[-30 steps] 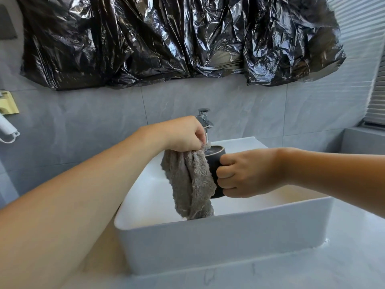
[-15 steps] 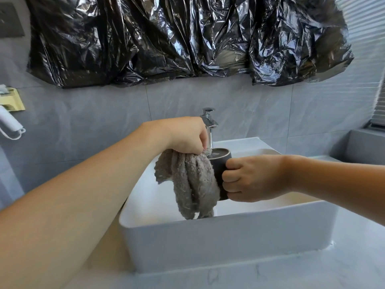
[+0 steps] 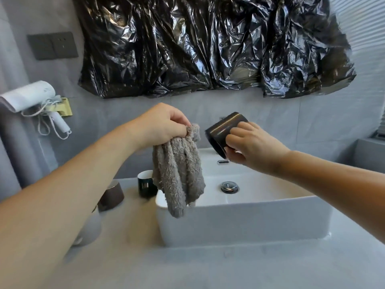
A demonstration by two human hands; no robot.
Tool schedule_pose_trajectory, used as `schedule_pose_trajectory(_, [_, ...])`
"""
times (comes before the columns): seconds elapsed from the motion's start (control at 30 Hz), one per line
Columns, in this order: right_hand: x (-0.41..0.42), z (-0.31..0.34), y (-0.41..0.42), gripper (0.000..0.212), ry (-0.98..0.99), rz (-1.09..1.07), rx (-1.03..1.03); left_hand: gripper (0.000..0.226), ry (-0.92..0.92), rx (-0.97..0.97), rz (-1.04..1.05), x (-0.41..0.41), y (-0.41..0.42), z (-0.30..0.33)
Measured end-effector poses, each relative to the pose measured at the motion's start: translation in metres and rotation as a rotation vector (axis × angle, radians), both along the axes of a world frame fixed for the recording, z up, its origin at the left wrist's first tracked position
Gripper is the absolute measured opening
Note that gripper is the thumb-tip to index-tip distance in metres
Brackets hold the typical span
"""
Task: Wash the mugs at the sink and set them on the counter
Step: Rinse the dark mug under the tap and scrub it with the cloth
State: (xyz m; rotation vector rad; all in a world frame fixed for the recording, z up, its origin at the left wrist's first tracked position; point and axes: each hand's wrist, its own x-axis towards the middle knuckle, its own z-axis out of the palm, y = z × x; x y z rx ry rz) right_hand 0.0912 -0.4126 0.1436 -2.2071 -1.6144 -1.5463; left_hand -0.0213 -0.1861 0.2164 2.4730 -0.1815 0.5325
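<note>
My right hand (image 3: 250, 146) grips a dark brown mug (image 3: 223, 130) above the white sink (image 3: 239, 222), tipped on its side with the mouth toward the lower left. My left hand (image 3: 164, 124) pinches a grey fluffy cloth (image 3: 179, 172) that hangs down over the sink's left rim, a short gap from the mug. On the counter (image 3: 208, 265) left of the sink stand a dark mug with a white inside (image 3: 145, 185) and an upside-down brown mug (image 3: 111, 196), partly hidden by my left forearm.
The sink drain plug (image 3: 229, 187) shows in the basin; the tap is hidden behind the held mug. A white rounded object (image 3: 89, 228) sits under my left arm. A white hair dryer (image 3: 31, 99) hangs on the left wall. Black plastic sheeting (image 3: 208, 44) covers the wall above.
The mug has been lifted out of the basin and tipped onto its side, apart from the cloth. The view has swung left, bringing the counter mugs and the hair dryer into sight.
</note>
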Motion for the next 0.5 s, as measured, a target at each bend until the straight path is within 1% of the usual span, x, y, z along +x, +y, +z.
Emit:
schedule_pose_trajectory(0.07, [-0.021,0.003,0.018,0.025,0.265,0.014,0.281,0.02,-0.078,-0.087,0.021,-0.016,0.006,-0.002])
schedule_pose_trajectory(0.13, [-0.039,0.011,0.031,0.029,0.652,-0.021,0.619,0.022,-0.144,-0.064,0.077,-0.025,0.008,-0.017])
schedule_pose_trajectory(0.2, [-0.05,0.013,0.037,0.033,1.064,-0.04,0.924,0.019,-0.228,-0.008,0.142,-0.038,0.007,-0.049])
schedule_pose_trajectory(0.27, [-0.056,0.006,0.038,0.031,1.371,0.003,1.106,0.017,-0.401,0.069,0.128,-0.05,0.008,-0.096])
schedule_pose_trajectory(0.3, [-0.061,-0.001,0.039,0.029,1.481,0.02,1.156,0.016,-0.473,0.11,0.099,-0.057,0.008,-0.123])
schedule_pose_trajectory(0.37, [-0.075,-0.02,0.04,0.027,1.63,0.044,1.206,0.014,-0.53,0.183,0.063,-0.069,0.006,-0.18])
schedule_pose_trajectory(0.4, [-0.082,-0.031,0.041,0.026,1.685,0.059,1.212,0.011,-0.517,0.235,0.058,-0.072,0.007,-0.208])
schedule_pose_trajectory(0.43, [-0.089,-0.041,0.041,0.025,1.729,0.073,1.214,0.009,-0.458,0.301,0.055,-0.073,0.007,-0.234])
schedule_pose_trajectory(0.47, [-0.096,-0.051,0.041,0.025,1.763,0.083,1.214,0.01,-0.315,0.36,0.039,-0.073,0.006,-0.255])
schedule_pose_trajectory(0.5, [-0.102,-0.06,0.041,0.025,1.787,0.087,1.211,0.013,-0.123,0.391,0.021,-0.074,0.005,-0.269])
